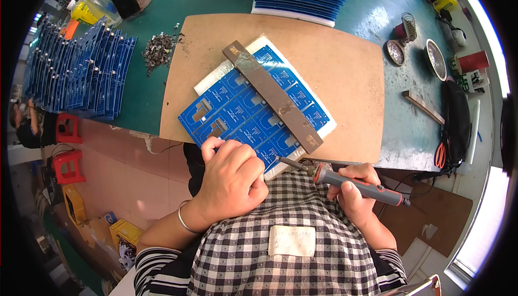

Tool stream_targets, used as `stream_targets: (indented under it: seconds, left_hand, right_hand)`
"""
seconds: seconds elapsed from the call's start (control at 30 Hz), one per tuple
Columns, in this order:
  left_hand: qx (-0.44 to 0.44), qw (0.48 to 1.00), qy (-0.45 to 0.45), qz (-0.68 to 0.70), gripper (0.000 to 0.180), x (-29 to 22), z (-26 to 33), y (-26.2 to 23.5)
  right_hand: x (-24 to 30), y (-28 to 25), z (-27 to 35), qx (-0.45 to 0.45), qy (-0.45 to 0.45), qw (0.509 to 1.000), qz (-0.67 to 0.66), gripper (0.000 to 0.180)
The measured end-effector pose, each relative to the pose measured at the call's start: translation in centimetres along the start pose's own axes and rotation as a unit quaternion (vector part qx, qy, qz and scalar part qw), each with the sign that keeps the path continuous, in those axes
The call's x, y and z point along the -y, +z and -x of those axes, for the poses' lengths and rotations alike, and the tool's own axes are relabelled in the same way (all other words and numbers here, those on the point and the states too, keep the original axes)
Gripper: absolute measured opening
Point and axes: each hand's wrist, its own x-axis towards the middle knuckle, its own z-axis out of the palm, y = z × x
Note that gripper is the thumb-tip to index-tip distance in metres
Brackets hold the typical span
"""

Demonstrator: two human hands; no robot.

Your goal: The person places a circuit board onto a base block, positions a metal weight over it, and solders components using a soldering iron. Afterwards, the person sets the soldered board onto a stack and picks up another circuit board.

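One blue panel point(253, 115), gridded — bar-weighted point(275, 96)

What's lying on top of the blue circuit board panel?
A long rusty metal bar lies diagonally across the blue circuit board panel. The left hand covers its near corner, hiding whatever lies there.

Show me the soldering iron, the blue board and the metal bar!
soldering iron point(360, 186), head view, on its grey handle.
blue board point(237, 110), head view, on its middle panels.
metal bar point(275, 97), head view, on its middle.

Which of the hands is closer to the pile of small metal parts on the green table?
Left. The left hand is nearer the metal parts pile; the right hand, holding the soldering iron, is farther off.
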Motion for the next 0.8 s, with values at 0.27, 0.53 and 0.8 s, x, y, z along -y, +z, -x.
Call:
stream_targets:
  seconds: [0.27, 0.53, 0.8]
  left_hand:
    - [-0.022, 1.0, -0.002, -0.02, 0.017, 0.1, -0.5, -1.2]
    - [0.006, 1.0, 0.004, -0.027, 0.017, -0.3, -0.4, -0.6]
    - [0.022, 0.999, -0.004, -0.036, 0.013, -0.1, -0.1, -0.7]
  right_hand:
    - [-0.1, -0.2, -0.2, -0.021, -0.082, 0.996, 0.019, 0.024]
    - [0.4, -0.1, 0.0, -0.025, -0.065, 0.997, 0.034, 0.023]
    - [0.7, 0.1, -0.2, -0.005, -0.064, 0.994, 0.083, 0.024]
